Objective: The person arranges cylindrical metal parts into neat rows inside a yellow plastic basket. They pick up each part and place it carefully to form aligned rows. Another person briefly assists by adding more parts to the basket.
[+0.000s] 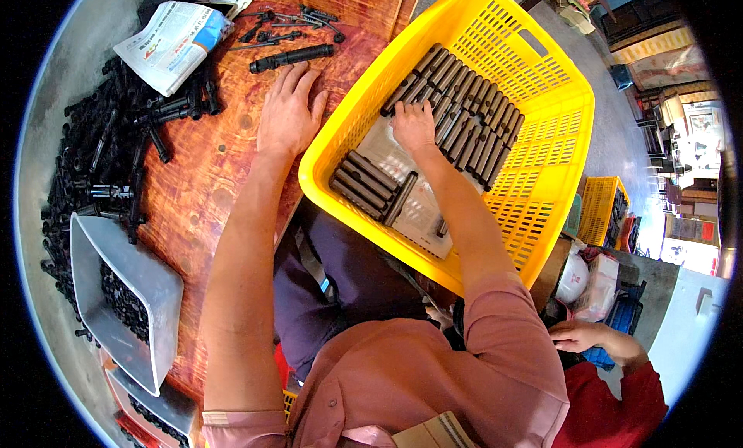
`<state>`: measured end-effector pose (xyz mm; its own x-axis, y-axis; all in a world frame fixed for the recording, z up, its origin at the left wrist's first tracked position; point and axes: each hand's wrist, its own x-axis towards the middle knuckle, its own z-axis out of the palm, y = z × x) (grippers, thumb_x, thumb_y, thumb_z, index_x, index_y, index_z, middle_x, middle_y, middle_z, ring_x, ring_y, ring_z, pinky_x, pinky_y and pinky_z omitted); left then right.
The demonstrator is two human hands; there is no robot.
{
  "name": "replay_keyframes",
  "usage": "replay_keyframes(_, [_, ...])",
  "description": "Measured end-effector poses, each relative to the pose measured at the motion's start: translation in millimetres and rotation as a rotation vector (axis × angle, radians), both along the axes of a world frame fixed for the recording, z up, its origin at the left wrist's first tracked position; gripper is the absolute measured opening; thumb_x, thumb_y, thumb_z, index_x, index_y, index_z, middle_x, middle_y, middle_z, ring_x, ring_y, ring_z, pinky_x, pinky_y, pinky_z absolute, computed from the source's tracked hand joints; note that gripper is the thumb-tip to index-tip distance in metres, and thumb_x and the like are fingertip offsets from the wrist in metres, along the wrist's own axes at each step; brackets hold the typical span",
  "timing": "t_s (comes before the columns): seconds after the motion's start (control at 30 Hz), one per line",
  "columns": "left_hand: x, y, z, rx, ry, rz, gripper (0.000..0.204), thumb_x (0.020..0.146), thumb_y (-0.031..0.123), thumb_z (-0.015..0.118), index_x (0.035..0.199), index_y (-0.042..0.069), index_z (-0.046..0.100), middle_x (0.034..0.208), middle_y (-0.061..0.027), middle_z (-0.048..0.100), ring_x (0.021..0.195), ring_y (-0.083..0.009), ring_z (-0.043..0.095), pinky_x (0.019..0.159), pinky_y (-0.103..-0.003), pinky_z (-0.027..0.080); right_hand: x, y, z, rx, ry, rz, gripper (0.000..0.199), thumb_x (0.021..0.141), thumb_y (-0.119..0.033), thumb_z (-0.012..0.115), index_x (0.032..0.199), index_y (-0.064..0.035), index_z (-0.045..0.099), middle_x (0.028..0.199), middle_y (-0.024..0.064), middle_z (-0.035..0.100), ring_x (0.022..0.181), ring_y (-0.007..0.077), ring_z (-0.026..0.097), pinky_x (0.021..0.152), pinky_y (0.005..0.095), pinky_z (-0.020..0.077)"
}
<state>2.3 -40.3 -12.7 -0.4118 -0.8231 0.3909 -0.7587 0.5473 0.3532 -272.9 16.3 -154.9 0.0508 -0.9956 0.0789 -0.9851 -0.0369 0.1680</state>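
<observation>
My left hand (289, 114) lies on the wooden table with its fingers stretched out. Its fingertips are right at a long black tube-shaped part (292, 57), and I cannot tell whether they touch it. Inside a yellow plastic basket (340, 131), my right hand (415, 126) has its fingers curled down onto a dark metal tube, mostly hidden under them. Rows of similar dark tubes (484, 111) lie side by side around that hand. A smaller group of tubes (364, 181) rests at the basket's near left, on a pale sheet (424, 220).
A heap of black parts (101, 138) covers the table's left side, with a folded newspaper (174, 46) on it. A grey bin (166, 293) holds small black pieces. Thin black rods (302, 21) lie at the back. Another person's hand (576, 336) shows at the lower right.
</observation>
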Motion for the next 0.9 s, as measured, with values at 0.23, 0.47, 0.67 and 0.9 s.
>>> replay_keyframes(0.23, [2, 0, -2, -0.029, 0.023, 0.011, 0.04, 0.096, 0.029, 0.061, 0.13, 0.007, 0.061, 0.142, -0.015, 0.055, 0.136, -0.0347, 0.046, 0.114, -0.044, 0.038, 7, -11, 6, 0.064, 0.047, 0.002, 0.038, 0.092, -0.011, 0.055, 0.128, 0.004, 0.057, 0.085, 0.0133, 0.071, 0.09, 0.0278, 0.066, 0.106, 0.0448, 0.0346])
replay_keyframes(0.47, [1, 1, -1, -0.033, 0.024, 0.001, 0.04, 0.096, 0.028, 0.061, 0.129, 0.007, 0.062, 0.141, -0.0156, 0.055, 0.136, -0.035, 0.046, 0.114, -0.045, 0.038, 16, 0, -14, 0.029, 0.015, 0.048, 0.037, 0.093, -0.008, 0.055, 0.125, 0.0087, 0.056, 0.083, 0.0157, 0.07, 0.084, 0.0262, 0.064, 0.089, 0.0384, 0.0394])
replay_keyframes(0.67, [2, -1, -3, -0.025, 0.023, 0.003, 0.04, 0.096, 0.029, 0.061, 0.13, 0.008, 0.061, 0.142, -0.0151, 0.055, 0.137, -0.0343, 0.046, 0.114, -0.045, 0.038, 23, 2, -5, 0.127, -0.15, -0.073, 0.033, 0.093, -0.009, 0.054, 0.121, 0.0087, 0.055, 0.08, 0.0212, 0.07, 0.064, 0.0305, 0.066, 0.063, 0.0405, 0.0508])
replay_keyframes(0.9, [2, 0, 1, -0.035, 0.042, -0.005, 0.04, 0.095, 0.028, 0.061, 0.13, 0.007, 0.061, 0.141, -0.0147, 0.055, 0.135, -0.033, 0.047, 0.114, -0.044, 0.039, 32, -4, 28, 0.231, -0.387, -0.322, 0.029, 0.087, -0.009, 0.058, 0.111, 0.0072, 0.054, 0.089, 0.0288, 0.07, 0.082, 0.0397, 0.071, 0.069, 0.0473, 0.0567])
